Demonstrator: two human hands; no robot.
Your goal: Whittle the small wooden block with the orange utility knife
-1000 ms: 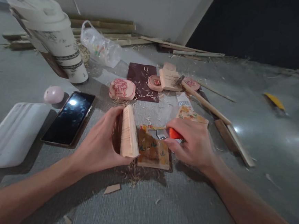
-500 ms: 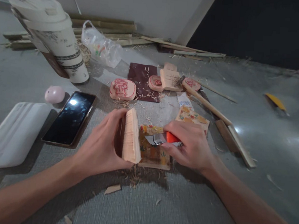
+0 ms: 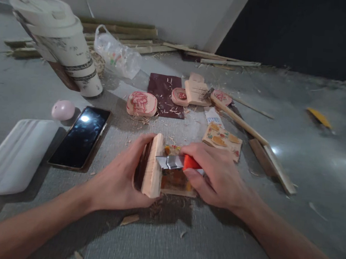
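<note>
My left hand (image 3: 121, 173) grips a pale wooden block (image 3: 153, 168) on edge, thumb below and fingers around its far end. A utility knife (image 3: 173, 162) with a red handle is held in my right hand (image 3: 214, 172). Its blade points left, and the tip meets the block's upright pale face. Beneath the knife lies a painted wooden board (image 3: 177, 187), partly covered by my right hand and the block. Another painted wooden piece (image 3: 223, 140) rests just beyond my right hand.
Left are a phone (image 3: 81, 136), a white power bank (image 3: 18, 155), a pink case (image 3: 63, 109) and a tall cup (image 3: 73, 58). Farther back lie a red-drawn wooden piece (image 3: 141, 104), a dark red sheet (image 3: 166, 93) and a long-handled tool (image 3: 239, 120). Wood shavings are scattered around.
The knife has moved left, bringing its blade from apart to against the block. My left hand and the block have shifted slightly nearer and turned a little.
</note>
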